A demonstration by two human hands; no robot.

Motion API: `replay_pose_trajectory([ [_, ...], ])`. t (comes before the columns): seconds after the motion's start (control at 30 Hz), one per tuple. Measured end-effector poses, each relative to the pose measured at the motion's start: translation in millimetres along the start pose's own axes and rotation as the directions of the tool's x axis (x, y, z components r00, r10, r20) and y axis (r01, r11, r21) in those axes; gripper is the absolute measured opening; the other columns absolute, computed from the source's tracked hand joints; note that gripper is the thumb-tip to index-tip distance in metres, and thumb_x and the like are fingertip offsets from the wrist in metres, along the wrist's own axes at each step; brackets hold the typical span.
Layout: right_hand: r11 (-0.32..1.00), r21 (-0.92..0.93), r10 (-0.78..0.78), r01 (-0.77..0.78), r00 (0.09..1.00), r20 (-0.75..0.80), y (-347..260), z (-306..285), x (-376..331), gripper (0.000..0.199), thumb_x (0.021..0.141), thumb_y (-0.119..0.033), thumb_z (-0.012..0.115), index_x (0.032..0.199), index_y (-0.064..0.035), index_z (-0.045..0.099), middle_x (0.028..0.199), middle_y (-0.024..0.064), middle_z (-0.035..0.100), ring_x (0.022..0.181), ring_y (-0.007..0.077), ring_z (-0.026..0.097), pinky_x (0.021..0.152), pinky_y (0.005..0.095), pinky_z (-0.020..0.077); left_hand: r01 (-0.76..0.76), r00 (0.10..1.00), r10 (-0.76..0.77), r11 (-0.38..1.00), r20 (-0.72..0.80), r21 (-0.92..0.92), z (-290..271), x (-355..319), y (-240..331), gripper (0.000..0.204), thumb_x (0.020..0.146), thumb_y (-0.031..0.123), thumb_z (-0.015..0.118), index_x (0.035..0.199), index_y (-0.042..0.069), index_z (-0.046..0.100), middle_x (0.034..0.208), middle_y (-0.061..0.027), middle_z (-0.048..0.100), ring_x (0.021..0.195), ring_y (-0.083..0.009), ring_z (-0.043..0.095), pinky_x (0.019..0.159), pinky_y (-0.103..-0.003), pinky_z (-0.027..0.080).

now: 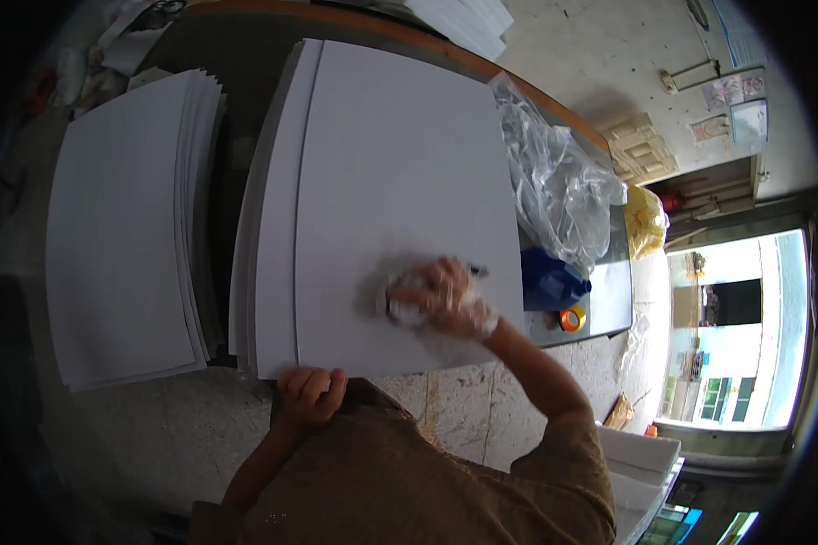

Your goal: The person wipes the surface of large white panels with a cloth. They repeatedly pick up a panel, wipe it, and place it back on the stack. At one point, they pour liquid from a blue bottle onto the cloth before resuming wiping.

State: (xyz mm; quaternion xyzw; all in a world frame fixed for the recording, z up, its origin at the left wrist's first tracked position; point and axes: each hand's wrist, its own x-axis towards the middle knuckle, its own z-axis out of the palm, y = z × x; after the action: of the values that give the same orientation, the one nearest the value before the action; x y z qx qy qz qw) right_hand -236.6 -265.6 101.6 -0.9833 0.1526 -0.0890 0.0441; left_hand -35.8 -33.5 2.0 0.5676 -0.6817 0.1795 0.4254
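Wad [409, 315] on white sheet [400, 163], right fingers [443, 272] clamped around it.
Left fingers [311, 383] curl together at the sheet's near edge; light, even strokes should suit best.

The large sheet stack [400, 173] is showing a plain, unpatterned white with a faint lilac-grey cast. Left of it, a second sheet stack [118, 227] is showing the same plain white. Beyond it, the bench [245, 54] is showing dark grey-green, with an orange-brown edge [559, 113]. Right of it, crumpled plastic film [563, 191] is gleaming clear with silvery-white highlights, a jug [550, 280] is showing deep blue, and a tape roll [573, 318] is mixing orange and yellow. Farther right of it, a bag [645, 222] is showing bright yellow. Nearer than it, a shirt [409, 490] is showing brown.
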Motion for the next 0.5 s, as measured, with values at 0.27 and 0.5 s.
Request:
replay_pose_trajectory([
  [0.27, 0.791, -0.548, 0.289, -0.273, 0.956, -0.059, 313, 30, 222, 0.048, 0.093, -0.032, 0.057, 0.140, -0.0238, 0.050, 0.134, 0.0143, 0.054, 0.118, 0.0369, 0.055, 0.097, 0.0451, 0.0472, 0.102, 0.994, -0.103, 0.994, -0.033, -0.030, 2, -11, 10, 0.024, 0.072, 0.014, 0.077, 0.090, 0.023, 0.063, 0.098, 0.0011, 0.053, 0.091, -0.0178, 0.052, 0.079, -0.036, 0.039],
  [0.5, 0.853, -0.235, 0.439, -0.466, 0.884, -0.158, 276, 23, 189, 0.051, 0.092, -0.044, 0.059, 0.136, -0.0200, 0.053, 0.124, 0.0222, 0.058, 0.111, 0.0384, 0.059, 0.094, 0.0449, 0.0490, 0.095, 0.994, -0.094, 0.995, -0.057, 0.018, 2, -14, 7, 0.017, 0.077, 0.015, 0.071, 0.085, 0.023, 0.058, 0.097, 0.0003, 0.053, 0.089, -0.0193, 0.050, 0.078, -0.036, 0.037],
])
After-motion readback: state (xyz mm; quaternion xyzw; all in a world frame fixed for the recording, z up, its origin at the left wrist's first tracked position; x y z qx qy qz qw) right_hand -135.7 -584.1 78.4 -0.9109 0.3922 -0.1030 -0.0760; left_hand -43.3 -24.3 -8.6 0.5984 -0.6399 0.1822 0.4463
